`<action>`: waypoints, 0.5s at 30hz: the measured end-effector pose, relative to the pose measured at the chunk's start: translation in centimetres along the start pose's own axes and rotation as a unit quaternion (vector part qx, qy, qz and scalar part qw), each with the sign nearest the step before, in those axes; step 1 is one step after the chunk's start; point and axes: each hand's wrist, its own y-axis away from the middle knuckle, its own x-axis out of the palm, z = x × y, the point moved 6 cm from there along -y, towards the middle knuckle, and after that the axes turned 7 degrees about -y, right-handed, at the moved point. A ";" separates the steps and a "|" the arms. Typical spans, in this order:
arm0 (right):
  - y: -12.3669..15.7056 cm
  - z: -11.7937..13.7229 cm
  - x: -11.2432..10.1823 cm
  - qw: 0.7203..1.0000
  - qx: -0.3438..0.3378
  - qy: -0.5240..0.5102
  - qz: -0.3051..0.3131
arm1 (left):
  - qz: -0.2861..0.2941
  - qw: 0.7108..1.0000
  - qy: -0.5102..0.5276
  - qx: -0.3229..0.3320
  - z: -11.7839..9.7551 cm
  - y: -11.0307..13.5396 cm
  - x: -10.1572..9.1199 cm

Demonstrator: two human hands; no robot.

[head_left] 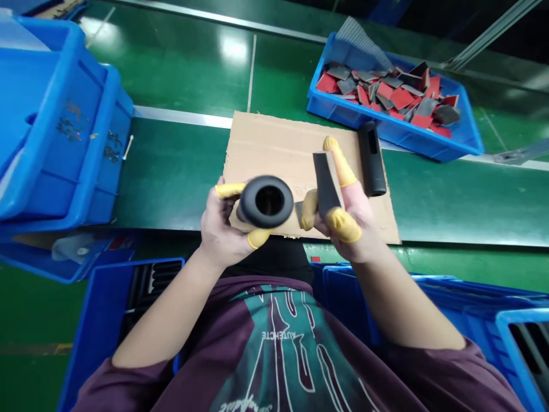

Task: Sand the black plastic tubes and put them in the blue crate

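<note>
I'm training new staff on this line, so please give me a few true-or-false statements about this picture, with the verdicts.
1. The left hand holds a black rubber sleeve with its open end toward the camera. True.
2. The right hand holds a red square piece. False: it holds a dark strip.
3. Yellow finger cots cover fingers on both hands. True.
4. A second black sleeve lies on the cardboard sheet. True.
5. The blue crate ahead holds only red pieces. False: it holds red and grey pieces.
</note>
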 end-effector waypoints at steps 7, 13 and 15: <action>0.2 2.6 2.3 0.997 -0.041 0.022 0.069 | 0.105 0.972 -0.178 0.110 -3.8 -0.6 -0.8; 0.1 3.8 1.6 0.975 -0.164 0.125 0.084 | 0.167 0.956 -0.214 0.112 -5.0 -1.1 -0.8; 0.0 4.1 1.6 0.961 -0.220 0.157 0.059 | 0.186 0.952 -0.209 0.126 -5.1 -1.0 -0.4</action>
